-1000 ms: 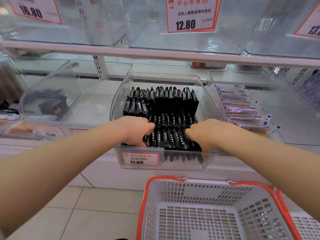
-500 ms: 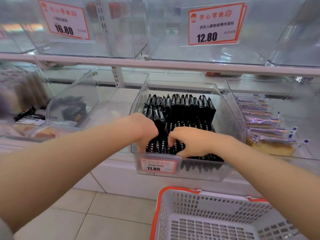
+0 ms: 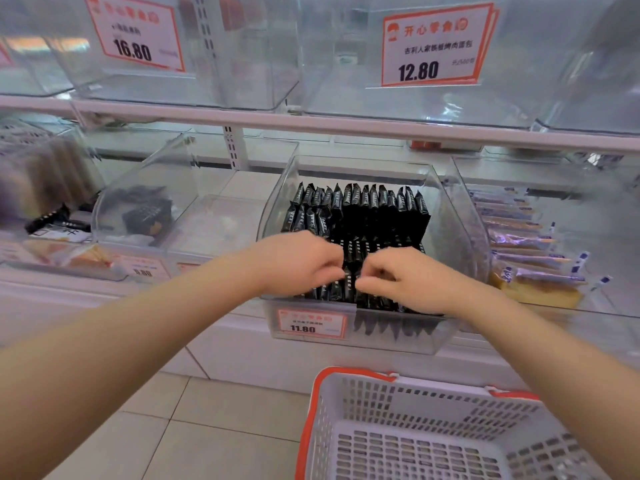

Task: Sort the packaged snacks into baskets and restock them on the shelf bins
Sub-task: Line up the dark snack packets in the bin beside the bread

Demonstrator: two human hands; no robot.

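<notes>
Here, at the left end of the lower shelf, a blurred clear bin is holding pale and dark packages that are too smeared to identify. Just right of it, a second clear bin is holding a small dark heap of packets near its left wall. In the middle of the shelf, the clear snack bin with the 11.80 price tag on its front wall is holding rows of upright black snack packets, reaching from its back wall to its front edge. The left hand is reaching over the bin's front-left corner, its fingers curling down onto the front row of packets. The right hand is sitting just beside it, almost touching, with thumb and fingers pinching the top edge of a packet in the same row. Further right, a neighbouring bin is holding flat purple-and-tan wrapped snacks stacked along the shelf. Below the shelf's front edge, a white basket with an orange rim is sitting on the tiled floor. On the upper shelf, price cards reading 16.80 and 12.80 are hanging on clear bins.
</notes>
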